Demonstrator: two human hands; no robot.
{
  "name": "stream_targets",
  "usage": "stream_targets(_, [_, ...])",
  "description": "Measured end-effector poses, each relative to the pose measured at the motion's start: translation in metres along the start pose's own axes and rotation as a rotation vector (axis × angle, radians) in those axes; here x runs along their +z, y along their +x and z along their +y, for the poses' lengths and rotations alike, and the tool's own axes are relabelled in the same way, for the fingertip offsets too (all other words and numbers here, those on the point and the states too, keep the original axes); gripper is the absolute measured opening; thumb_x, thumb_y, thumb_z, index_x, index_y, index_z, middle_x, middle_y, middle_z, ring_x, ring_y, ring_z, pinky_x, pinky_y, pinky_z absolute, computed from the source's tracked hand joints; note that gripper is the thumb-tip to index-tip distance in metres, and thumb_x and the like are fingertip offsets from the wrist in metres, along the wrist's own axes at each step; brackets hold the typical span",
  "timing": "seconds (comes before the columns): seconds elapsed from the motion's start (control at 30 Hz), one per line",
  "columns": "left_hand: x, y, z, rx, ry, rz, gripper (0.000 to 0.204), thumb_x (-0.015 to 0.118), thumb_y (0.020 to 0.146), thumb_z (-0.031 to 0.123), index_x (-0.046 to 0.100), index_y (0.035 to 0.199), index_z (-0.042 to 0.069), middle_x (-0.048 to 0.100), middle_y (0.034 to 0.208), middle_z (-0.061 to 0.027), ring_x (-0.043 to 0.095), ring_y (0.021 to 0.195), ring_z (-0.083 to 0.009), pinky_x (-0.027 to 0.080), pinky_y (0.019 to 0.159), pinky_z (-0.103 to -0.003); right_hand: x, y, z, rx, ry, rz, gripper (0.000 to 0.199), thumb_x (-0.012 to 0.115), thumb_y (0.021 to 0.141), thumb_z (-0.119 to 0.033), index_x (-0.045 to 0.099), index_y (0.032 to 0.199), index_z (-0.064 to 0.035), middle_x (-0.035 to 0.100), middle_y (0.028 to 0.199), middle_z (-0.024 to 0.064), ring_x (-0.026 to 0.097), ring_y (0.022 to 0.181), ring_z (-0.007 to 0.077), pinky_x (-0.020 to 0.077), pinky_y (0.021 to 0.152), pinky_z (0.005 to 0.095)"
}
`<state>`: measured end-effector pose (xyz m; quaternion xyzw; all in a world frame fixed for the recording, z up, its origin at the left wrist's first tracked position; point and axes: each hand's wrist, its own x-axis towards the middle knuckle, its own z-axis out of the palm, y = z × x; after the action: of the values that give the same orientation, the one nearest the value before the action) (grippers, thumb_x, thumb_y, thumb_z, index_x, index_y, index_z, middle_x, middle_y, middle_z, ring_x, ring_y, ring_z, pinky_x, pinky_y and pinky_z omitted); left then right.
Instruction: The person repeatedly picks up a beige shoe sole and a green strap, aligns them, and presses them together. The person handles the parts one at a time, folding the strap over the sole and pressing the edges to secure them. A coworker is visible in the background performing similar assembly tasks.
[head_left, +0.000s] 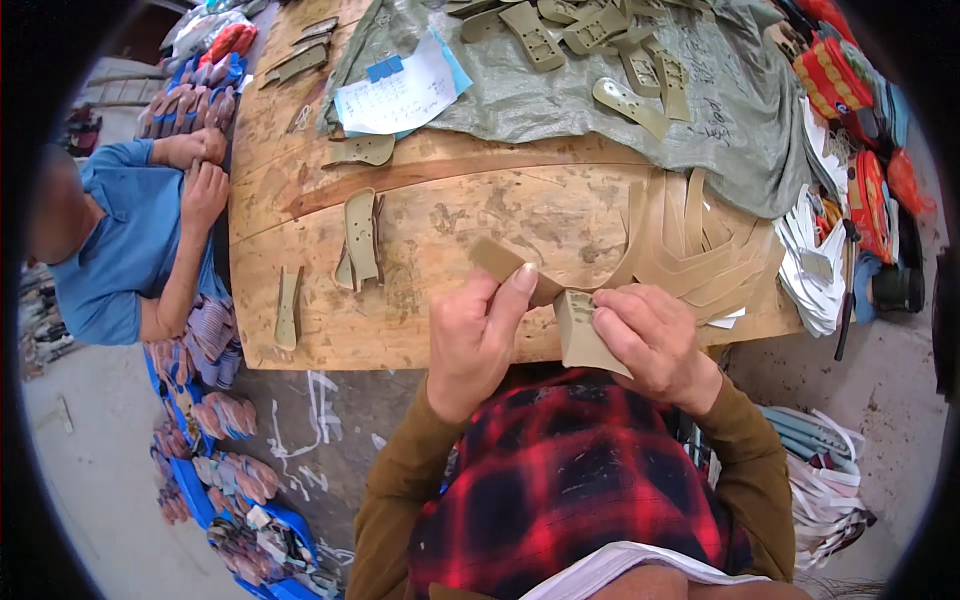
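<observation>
My left hand (478, 335) pinched one end of a flat olive-tan cut leather-like piece (512, 268) over the worn wooden counter (440, 290); my right hand (650, 340) gripped a matching piece (582, 335). I judged I was joining them; aligning edges came next.

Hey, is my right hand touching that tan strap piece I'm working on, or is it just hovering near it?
Touching. The head view shows the right hand with its fingers pressed onto the tan strap piece, with no gap visible.
</observation>
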<state>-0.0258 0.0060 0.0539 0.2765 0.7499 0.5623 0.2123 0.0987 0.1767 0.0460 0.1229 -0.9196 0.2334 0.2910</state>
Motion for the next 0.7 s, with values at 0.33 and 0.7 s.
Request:
stream_targets(0.33, [0.013, -0.02, 0.024, 0.12, 0.157, 0.024, 0.013, 0.059, 0.094, 0.003, 0.065, 0.104, -0.003, 0.07, 0.085, -0.0159, 0.069, 0.07, -0.0233, 0.051, 0.063, -0.032, 0.011, -0.009, -0.002, 0.093, -0.045, -0.049, 0.023, 0.062, 0.073, -0.008, 0.055, 0.095, -0.0024, 0.049, 0.079, 0.0065, 0.053, 0.066, 0.0206, 0.0442, 0.057, 0.0328])
stream_targets(0.7, [0.009, -0.026, 0.009, -0.157, -0.109, -0.084, 0.03, 0.044, 0.1, 0.011, 0.065, 0.116, -0.004, 0.07, 0.093, -0.0156, 0.064, 0.077, -0.0146, 0.051, 0.071, -0.028, 0.019, -0.014, -0.003, 0.155, -0.116, -0.12, 0.016, 0.06, 0.079, -0.013, 0.055, 0.092, -0.0059, 0.048, 0.077, 0.0048, 0.052, 0.066, 0.0188, 0.0435, 0.058, 0.0321])
